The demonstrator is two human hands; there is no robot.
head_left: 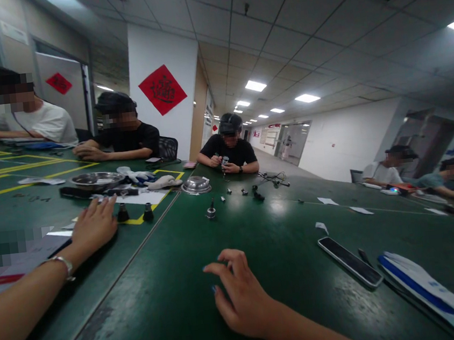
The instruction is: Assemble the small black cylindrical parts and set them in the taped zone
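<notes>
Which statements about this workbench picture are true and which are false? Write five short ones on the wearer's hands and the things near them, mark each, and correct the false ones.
1. The left hand lies palm down on the green table and holds nothing. True.
2. The right hand grips a phone. False: the phone lies on the table, off to that hand's right; the hand is empty, its fingers spread.
3. A bracelet sits on the left wrist. True.
4. A small black part stands close by the left hand's fingertips. True.
5. A metal dish lies beside the right hand. False: the metal dish sits farther off, beyond the left hand.
</notes>
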